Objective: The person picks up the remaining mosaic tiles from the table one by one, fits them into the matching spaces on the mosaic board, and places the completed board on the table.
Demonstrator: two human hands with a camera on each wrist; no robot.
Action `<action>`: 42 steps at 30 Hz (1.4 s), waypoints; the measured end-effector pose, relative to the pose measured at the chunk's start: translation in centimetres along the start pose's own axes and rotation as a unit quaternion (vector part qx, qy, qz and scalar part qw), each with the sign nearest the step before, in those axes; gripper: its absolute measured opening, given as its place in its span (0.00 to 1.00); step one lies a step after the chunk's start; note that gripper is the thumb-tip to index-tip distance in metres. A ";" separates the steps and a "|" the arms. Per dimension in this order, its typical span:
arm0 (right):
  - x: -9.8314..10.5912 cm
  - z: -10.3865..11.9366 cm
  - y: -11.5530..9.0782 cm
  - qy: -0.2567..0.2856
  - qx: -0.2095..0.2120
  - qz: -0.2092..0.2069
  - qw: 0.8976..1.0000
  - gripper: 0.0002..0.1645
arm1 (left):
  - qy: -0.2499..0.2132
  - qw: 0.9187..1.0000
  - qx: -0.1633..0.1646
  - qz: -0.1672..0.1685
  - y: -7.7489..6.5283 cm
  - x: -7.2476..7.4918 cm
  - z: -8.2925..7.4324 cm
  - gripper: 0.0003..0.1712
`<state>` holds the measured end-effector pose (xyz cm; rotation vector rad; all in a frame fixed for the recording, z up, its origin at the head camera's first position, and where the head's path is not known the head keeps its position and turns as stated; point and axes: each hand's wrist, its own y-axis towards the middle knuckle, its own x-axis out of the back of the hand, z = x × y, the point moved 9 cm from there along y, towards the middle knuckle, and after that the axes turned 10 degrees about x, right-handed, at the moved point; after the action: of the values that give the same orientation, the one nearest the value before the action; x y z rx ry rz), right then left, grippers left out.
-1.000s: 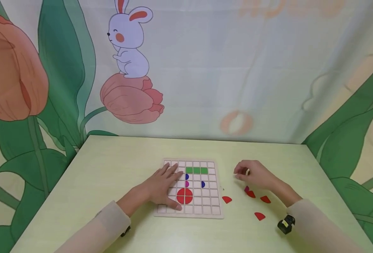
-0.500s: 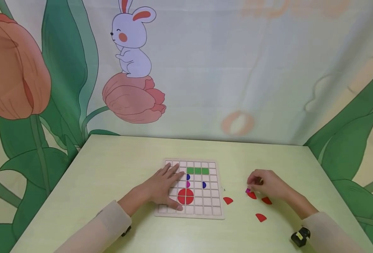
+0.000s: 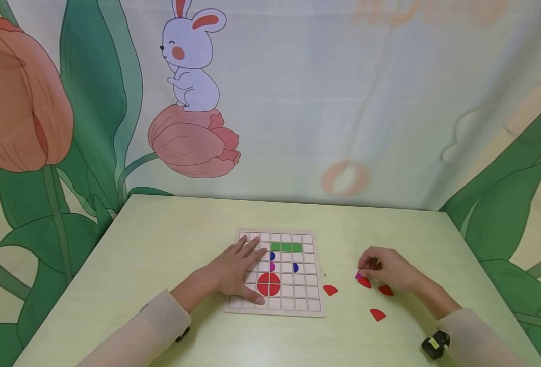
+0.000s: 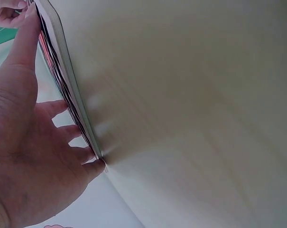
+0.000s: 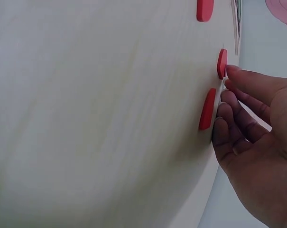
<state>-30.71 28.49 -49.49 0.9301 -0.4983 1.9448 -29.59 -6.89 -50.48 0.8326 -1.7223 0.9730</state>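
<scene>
Through my head camera I see a person's bare hands over a pale bench [image 3: 178,224]. The left hand [image 3: 238,270] lies palm down over the left part of a white gridded board [image 3: 300,291], its fingers spread apart. My left wrist camera shows the thumb and fingertips against the board, which lies flat near the middle of the bench.

On the board I count 3 green squares [image 3: 286,247] in a row near the top, 2 blue D-shapes [image 3: 272,256], 1 magenta D-shape [image 3: 272,266] just below the left blue shape, and a red circle [image 3: 269,284], divided into 4 parts, beside the left thumb.

The right hand [image 3: 385,267] is to the right of the board, low over the bench, fingers curled, thumb and fingertips pinching a small purple piece [image 3: 358,275]. That piece is just beside a red wedge [image 3: 364,283]; I cannot tell whether they touch. Another red wedge [image 3: 386,290] lies just below the right hand, a lower red wedge [image 3: 378,314] lies nearer the person, and a left red wedge [image 3: 330,290] lies near the board's right edge.

Beige sleeves [image 3: 472,339] cover the forearms, with a black device [image 3: 435,344] at the right wrist. Behind the bench hangs a backdrop [image 3: 288,102] with a white rabbit [image 3: 197,84] on a pink tulip [image 3: 183,142].
</scene>
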 end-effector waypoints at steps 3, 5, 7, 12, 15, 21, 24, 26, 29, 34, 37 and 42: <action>-0.1 0.3 -0.1 0.003 -0.003 -0.002 1.000 0.08 | -0.002 1.000 -0.001 0.000 0.1 -0.1 0.1 0.73; -0.2 0.6 -0.2 0.005 -0.004 -0.005 1.000 0.07 | -0.003 1.000 -0.002 0.000 0.1 -0.2 0.1 0.73; -0.2 0.7 -0.3 0.005 -0.008 -0.008 1.000 0.07 | -0.002 1.000 -0.003 0.000 0.2 -0.2 0.1 0.73; -0.4 0.9 -0.4 0.001 -0.009 -0.008 1.000 0.06 | 0.000 1.000 -0.002 0.000 0.2 -0.2 0.0 0.73; -0.4 1.1 -0.4 -0.001 -0.002 -0.005 1.000 0.07 | -0.001 1.000 -0.002 0.000 0.2 -0.2 0.0 0.73; -0.6 1.6 -0.2 -0.016 0.017 0.003 1.000 0.08 | 0.012 1.000 0.003 0.001 0.1 -0.1 0.2 0.73; -0.7 1.7 -0.1 -0.018 0.020 0.002 1.000 0.08 | 0.009 1.000 0.001 0.002 0.0 -0.2 0.2 0.73; -0.7 1.6 -0.1 -0.017 0.019 0.000 1.000 0.08 | 0.004 1.000 -0.003 0.003 0.0 -0.1 0.0 0.72; -0.7 1.6 -0.1 -0.016 0.018 -0.001 1.000 0.08 | 0.002 1.000 -0.005 0.003 -0.1 0.0 -0.1 0.72; -0.7 1.6 -0.1 -0.014 0.015 -0.004 1.000 0.08 | 0.006 1.000 -0.005 0.004 -0.2 0.2 -0.2 0.72; -0.7 1.7 -0.1 -0.018 0.021 -0.003 1.000 0.07 | 0.005 1.000 -0.006 0.003 -0.2 0.2 -0.2 0.72; -0.8 2.3 0.0 -0.028 0.042 -0.001 0.999 0.07 | 0.003 1.000 -0.007 0.004 -0.2 0.2 -0.3 0.72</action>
<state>-29.50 26.52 -48.65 1.0401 -0.4490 1.9546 -29.32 -6.76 -50.16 0.8141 -1.7262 0.9673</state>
